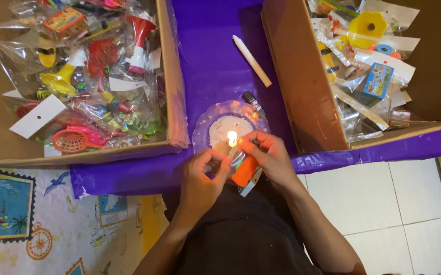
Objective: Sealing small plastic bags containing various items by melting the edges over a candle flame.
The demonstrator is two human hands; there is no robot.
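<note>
Near the lower centre of the frame, both hands are meeting over a purple-rimmed plate [202, 133] with white wax inside. The left hand [204, 175] is pinching narrow around sth small beside the flame [232, 137]; what exactly it is gripping I cannot tell. The right hand [267, 157] is closing around an orange packet [244, 171], its edge coming close to the flame, so sealing seems to be in progress, not finished.

Judging from how things are lying, most work is already done: two cardboard boxes are sitting on the purple sheet [215, 61], the left box [177, 102] at upper left and the right box [302, 86] at upper right, both holding many clear toy packets, too many and overlapping to count.

Count: 1 flame, 1 plate, 1 orange packet, 2 boxes, 1 unlit white candle [251, 60] lying at upper centre, 1 small dark lighter-like item [253, 103] touching the plate's rim.
</note>
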